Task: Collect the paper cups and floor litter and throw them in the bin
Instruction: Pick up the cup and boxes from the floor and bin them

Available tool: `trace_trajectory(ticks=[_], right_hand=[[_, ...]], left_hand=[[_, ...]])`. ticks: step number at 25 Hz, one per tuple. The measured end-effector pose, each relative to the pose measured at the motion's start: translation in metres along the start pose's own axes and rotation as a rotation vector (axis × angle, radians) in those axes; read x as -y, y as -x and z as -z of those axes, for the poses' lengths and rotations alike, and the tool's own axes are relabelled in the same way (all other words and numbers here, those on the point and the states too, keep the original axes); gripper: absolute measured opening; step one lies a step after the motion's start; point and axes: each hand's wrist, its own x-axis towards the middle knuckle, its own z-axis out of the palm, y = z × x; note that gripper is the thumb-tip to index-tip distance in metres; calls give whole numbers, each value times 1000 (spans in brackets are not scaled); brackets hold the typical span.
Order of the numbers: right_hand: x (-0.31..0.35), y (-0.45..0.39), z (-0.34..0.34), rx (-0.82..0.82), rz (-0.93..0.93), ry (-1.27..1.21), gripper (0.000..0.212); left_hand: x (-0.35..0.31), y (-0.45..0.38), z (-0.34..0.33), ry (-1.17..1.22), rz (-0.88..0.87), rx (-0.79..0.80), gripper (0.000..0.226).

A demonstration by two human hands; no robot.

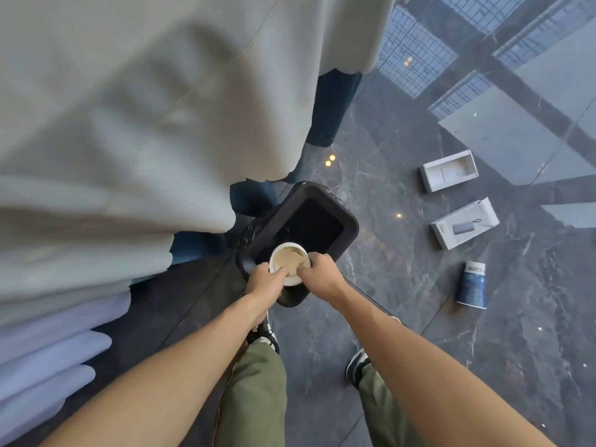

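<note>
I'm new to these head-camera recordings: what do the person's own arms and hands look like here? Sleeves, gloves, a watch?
Both arms are bare along all that shows; no sleeve is in view. The left hand and right hand wear no gloves, and no watch, ring or band is visible.

Cloth [135,117] blurs; bin [350,227] base hidden, perhaps behind hands.

Dark glossy marble floor [403,317] with pale veins, reflecting window grids [416,50] and small ceiling lights. Grey-white curtain [129,124] fills the left side, its hem hanging over the floor, bluish folds lower left.
</note>
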Motion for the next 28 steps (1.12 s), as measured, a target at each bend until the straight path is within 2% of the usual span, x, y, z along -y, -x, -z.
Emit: trace_trajectory(ticks=[3, 7, 9, 11, 13, 17, 20, 22, 28], right_hand=[[-4, 19, 15, 41, -1, -23, 34], [-17, 69, 49, 70, 4, -23, 34], [-30, 109, 83, 48, -7, -58, 34], [-52, 149, 121, 27, -11, -90, 31], [-80, 189, 167, -15, -20, -125, 30], [-137, 277, 268, -125, -32, -252, 10], [-171, 335, 341, -225, -20, -373, 22], [-191, 369, 386, -327, 7, -421, 31], [-235, 413, 458, -560, -28, -395, 61]], left_hand=[[-2, 12, 0, -65, -22, -13, 28], [-12, 53, 1, -67, -53, 1, 13], [-28, 88, -8, -117, -59, 6, 23], [-47, 128, -29, -170, -94, 22, 22], [-73, 171, -60, -235, -160, 28, 11], [-126, 272, -137, -387, -292, 82, 25], [-172, 344, -197, -533, -430, 126, 40], [-206, 395, -237, -585, -536, 160, 37], [-272, 464, -323, -639, -736, 262, 57]])
